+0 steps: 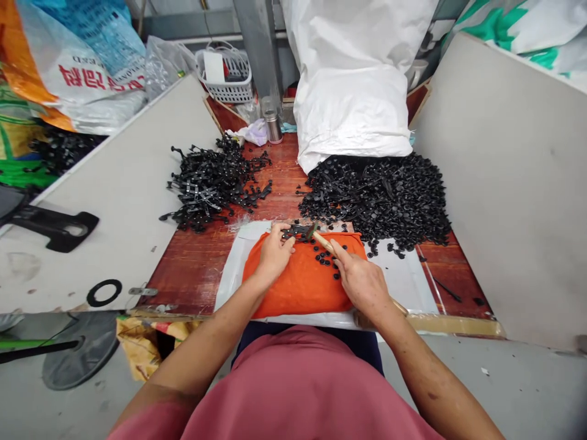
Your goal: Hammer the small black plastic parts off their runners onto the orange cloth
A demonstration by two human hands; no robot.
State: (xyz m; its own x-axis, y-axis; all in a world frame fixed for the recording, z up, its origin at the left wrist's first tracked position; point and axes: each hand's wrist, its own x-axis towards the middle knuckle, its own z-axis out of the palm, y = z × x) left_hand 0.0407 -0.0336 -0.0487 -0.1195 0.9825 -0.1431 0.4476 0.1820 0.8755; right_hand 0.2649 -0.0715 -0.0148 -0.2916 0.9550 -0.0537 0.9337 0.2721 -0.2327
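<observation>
My right hand (364, 282) is closed round the wooden handle of a small hammer (324, 242), whose dark head rests at the far edge of an orange cloth (293, 290). Just left of the hammer head, my left hand (276, 252) has its fingers closed on a cluster of black plastic parts (298, 232). Several loose black round pieces (324, 259) lie on the cloth beneath the hammer. The cloth lies over a white sheet (403, 278) on the reddish wooden table. How the fingers of my left hand grip the parts is partly hidden.
A large heap of small black pieces (389, 198) spills from under a white sack (355, 116). To the left is a pile of black plastic sprues (208, 183). A metal flask (274, 127) and a white basket (224, 76) stand behind. Grey boards (513, 183) flank the table.
</observation>
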